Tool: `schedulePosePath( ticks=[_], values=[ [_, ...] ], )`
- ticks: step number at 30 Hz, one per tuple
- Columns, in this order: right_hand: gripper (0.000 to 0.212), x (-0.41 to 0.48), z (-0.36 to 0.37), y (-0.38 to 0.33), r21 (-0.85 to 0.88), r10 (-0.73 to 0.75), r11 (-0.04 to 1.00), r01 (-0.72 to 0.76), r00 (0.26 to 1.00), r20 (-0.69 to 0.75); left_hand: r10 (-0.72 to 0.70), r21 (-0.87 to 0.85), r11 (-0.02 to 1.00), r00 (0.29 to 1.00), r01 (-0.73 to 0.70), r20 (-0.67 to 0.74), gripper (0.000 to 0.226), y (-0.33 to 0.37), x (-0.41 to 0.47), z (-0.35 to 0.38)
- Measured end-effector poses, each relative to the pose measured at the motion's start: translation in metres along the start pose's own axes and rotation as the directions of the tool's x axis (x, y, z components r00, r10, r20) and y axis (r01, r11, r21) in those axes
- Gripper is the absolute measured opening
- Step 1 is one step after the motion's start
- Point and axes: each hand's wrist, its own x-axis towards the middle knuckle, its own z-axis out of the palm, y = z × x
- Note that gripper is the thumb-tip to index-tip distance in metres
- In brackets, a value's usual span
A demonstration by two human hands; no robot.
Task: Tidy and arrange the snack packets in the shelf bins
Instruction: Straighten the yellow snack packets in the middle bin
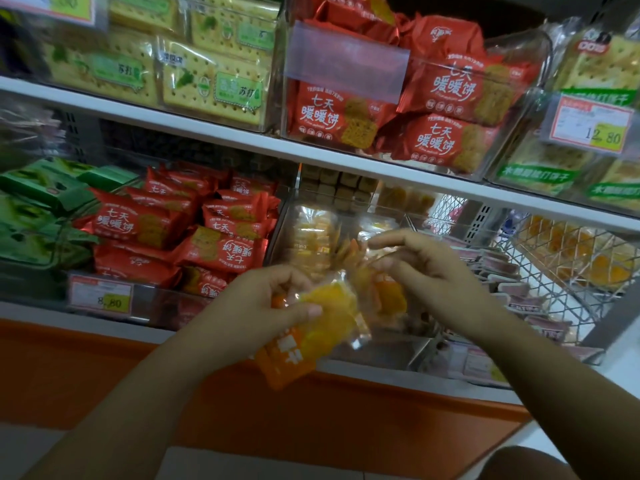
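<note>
1. In front of the lower shelf, a crinkly orange-and-clear plastic snack packet (322, 327) is held in the air. Its long axis tilts from lower left to upper right.
2. The left hand (256, 306) grips it, with the fingers (304, 310) curled over its upper end.
3. The right hand (436, 271) sits just beside it. That hand's fingers pinch the crimped top of a second, similar orange packet (391, 296), though blur hides the detail.
4. The clear, hard-walled plastic bin (287, 216) of matching packets lies up and beyond both hands. I judge the right hand the nearer.
5. To the left, glossy red foil packets (221, 251) fill the next bin, and a white wire basket (561, 271) stands to the right.
</note>
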Motion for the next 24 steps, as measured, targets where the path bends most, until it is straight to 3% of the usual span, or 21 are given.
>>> schedulePosePath(
  ticks=[2, 5, 8, 10, 12, 15, 18, 21, 24],
  values=[
    [0.023, 0.005, -0.013, 0.021, -0.37, 0.169, 0.915, -0.16, 0.986, -0.007, -0.022, 0.027, 0.999, 0.994, 0.025, -0.106, 0.008, -0.005, 0.002, -0.003],
    [0.05, 0.005, -0.019, 0.042, -0.795, 0.408, 0.569, -0.211, 0.912, 0.05, -0.027, 0.022, 0.999, 0.978, 0.033, -0.207, 0.008, -0.01, 0.004, -0.006],
    [0.067, 0.004, -0.008, 0.047, -0.921, 0.482, 0.368, -0.126, 0.873, 0.073, -0.022, 0.021, 0.999, 0.966, 0.028, -0.259, 0.007, -0.011, 0.006, -0.007],
    [0.077, 0.005, 0.001, 0.047, -0.938, 0.498, 0.321, -0.128, 0.866, 0.053, -0.028, 0.007, 1.0, 0.962, 0.03, -0.271, 0.007, -0.01, 0.007, -0.005],
    [0.077, 0.007, 0.007, 0.049, -0.918, 0.494, 0.358, -0.171, 0.869, 0.031, -0.021, -0.002, 1.0, 0.96, 0.022, -0.278, 0.007, -0.01, 0.008, -0.004],
    [0.058, 0.005, 0.008, 0.052, -0.844, 0.428, 0.46, -0.277, 0.902, -0.063, -0.014, -0.026, 1.0, 0.96, 0.007, -0.28, 0.008, -0.01, 0.009, -0.003],
    [0.043, 0.001, 0.001, 0.049, -0.679, 0.299, 0.637, -0.365, 0.929, -0.219, -0.018, -0.04, 0.999, 0.963, 0.008, -0.268, 0.006, -0.01, 0.008, -0.003],
    [0.031, -0.009, -0.014, 0.037, -0.443, 0.1, 0.852, -0.279, 0.917, -0.386, -0.043, -0.089, 0.996, 0.956, 0.017, -0.289, 0.001, -0.011, 0.009, -0.004],
    [0.03, -0.023, -0.03, 0.017, -0.444, -0.117, 0.887, -0.124, 0.872, -0.476, -0.125, -0.26, 0.965, 0.929, 0.033, -0.347, 0.006, -0.012, 0.012, -0.004]
  ],
)
